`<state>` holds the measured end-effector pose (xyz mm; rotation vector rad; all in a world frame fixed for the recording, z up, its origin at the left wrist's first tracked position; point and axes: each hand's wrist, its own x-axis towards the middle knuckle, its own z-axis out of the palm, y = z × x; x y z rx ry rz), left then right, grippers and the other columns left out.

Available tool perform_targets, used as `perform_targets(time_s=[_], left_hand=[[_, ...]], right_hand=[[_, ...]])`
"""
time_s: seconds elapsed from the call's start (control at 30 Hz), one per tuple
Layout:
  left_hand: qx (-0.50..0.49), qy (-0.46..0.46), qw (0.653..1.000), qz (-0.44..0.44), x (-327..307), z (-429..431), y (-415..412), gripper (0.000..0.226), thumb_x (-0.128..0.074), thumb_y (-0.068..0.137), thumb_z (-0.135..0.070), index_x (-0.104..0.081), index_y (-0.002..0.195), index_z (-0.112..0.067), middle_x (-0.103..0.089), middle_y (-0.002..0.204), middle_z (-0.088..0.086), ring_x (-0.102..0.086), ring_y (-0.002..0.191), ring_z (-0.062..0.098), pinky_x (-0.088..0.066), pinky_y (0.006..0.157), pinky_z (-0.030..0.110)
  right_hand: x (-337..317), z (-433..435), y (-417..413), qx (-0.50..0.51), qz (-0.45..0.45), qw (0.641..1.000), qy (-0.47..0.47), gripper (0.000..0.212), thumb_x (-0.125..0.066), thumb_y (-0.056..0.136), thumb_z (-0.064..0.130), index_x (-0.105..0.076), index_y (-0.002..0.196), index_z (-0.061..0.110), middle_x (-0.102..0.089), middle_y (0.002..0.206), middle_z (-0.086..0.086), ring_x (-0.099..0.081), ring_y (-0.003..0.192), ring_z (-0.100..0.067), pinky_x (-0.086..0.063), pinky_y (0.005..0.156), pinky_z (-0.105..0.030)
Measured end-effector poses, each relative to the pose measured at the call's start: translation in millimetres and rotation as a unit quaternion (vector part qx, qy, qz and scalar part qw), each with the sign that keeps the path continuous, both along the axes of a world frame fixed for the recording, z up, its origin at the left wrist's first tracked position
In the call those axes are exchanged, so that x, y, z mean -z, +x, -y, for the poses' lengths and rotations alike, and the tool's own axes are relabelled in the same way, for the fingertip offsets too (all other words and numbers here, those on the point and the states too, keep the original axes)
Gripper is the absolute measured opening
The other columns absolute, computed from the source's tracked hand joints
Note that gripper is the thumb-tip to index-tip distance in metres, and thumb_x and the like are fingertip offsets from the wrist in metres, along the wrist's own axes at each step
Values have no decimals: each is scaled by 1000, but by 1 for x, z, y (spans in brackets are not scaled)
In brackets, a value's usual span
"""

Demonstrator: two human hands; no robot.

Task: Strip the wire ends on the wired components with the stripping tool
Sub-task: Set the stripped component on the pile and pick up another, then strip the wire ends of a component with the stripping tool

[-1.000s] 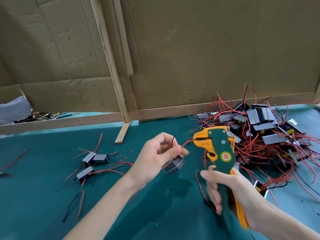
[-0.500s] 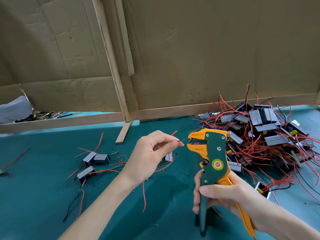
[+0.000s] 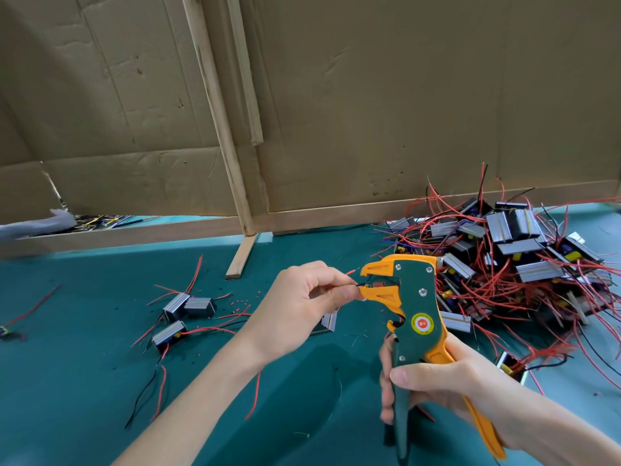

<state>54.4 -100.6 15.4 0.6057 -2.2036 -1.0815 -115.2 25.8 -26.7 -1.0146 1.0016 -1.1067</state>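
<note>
Feeding: black wire [image 3: 357,283] goes tip first into the stripping tool [image 3: 416,297]. The tip sits between the orange jaws, which stand parted.
Left hand [image 3: 299,307]: thumb and forefinger pinch that wire just short of the jaws. Its component [image 3: 329,321] hangs under my palm, off the mat [image 3: 84,381].
Right hand [image 3: 443,375]: fingers wrapped round both handles, low and to the right. How far they are squeezed, I cannot tell.
Key relation: the wire runs left to right, roughly level, in line with the tool's mouth, which faces my left hand. The tool's long axis stands near upright and crosses it. My left hand is the nearer one, touching the wire; the right is well below the jaws.
Next move, my guess: a squeeze from the right hand, wire held straight by the left. A skewed wire would likely strip ragged.
Counts: one tool. One component in hand, its red wire [image 3: 351,272] loose beside the upper jaw. Three components [image 3: 188,307] close together on the mat to my left. One lone component [image 3: 510,364] by my right wrist.
Pile [image 3: 510,264]: on the right behind the tool, too tangled to count.
</note>
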Motion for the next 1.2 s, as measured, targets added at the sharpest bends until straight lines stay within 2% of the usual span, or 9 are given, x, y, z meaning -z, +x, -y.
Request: perform_targets(time_s=[0.23,0.37,0.47,0.67,0.8,0.9,1.0,1.1,1.2], left_hand=[[21,-11,998,57,-8,3,7,21,-61,76,-45,-75,84,-31,-50,67,-16,-47,57,4,-36,61,10],[-8,-55,994,96,-7,3,6,7,-67,83,-34,-74,86,-34,-53,72,-8,-51,65,8,-41,66,20],[-45,-54,994,78,-5,5,4,7,-70,84,-25,-76,83,-29,-60,77,-2,-54,69,8,-42,71,22],[-141,-121,979,-86,-34,11,-43,10,-65,89,-13,-75,89,-11,-65,80,3,-55,58,0,-37,62,8],[-68,-79,982,-158,-58,1,-105,16,-59,93,-6,-71,102,-2,-71,94,10,-68,79,19,-55,79,32],[100,-13,991,-89,-66,-11,-121,36,-50,95,5,-58,128,-5,-63,125,11,-65,109,21,-48,102,37],[165,32,985,-27,-63,-3,-96,38,-44,96,6,-59,128,-8,-63,125,6,-65,106,14,-50,96,29],[37,40,998,31,-48,25,-46,34,-43,95,6,-68,105,-14,-69,102,6,-67,78,9,-55,73,20],[-98,-3,973,209,-29,48,9,23,-48,93,-2,-66,93,-17,-68,87,3,-57,60,1,-46,57,11]], right_hand=[[0,-6,4,44,-80,996,10,31,-81,64,31,-60,71,9,-59,56,-22,-59,53,-30,-54,62,-39],[8,-6,14,125,-125,984,6,27,-72,66,30,-55,51,16,-49,41,-14,-46,37,-24,-50,80,-60],[4,-3,14,50,26,998,20,23,-80,61,23,-62,61,7,-56,57,-21,-58,49,-31,-53,59,-42],[18,10,6,58,229,969,69,36,-86,48,4,-69,79,1,-60,78,-24,-64,72,-41,-56,70,-48],[20,13,2,70,259,959,96,40,-88,43,2,-70,79,0,-61,80,-23,-65,73,-41,-56,72,-49],[20,14,0,79,267,956,96,43,-89,40,2,-70,78,-1,-62,79,-23,-65,73,-41,-56,72,-49],[20,16,-2,80,279,952,95,43,-89,38,2,-70,78,-1,-62,79,-23,-65,72,-41,-57,70,-48],[21,16,-2,81,281,952,94,43,-88,39,2,-70,78,0,-62,79,-24,-66,73,-41,-57,71,-49],[24,17,-1,76,277,954,91,41,-88,43,2,-70,80,0,-62,81,-24,-66,76,-42,-56,73,-50]])
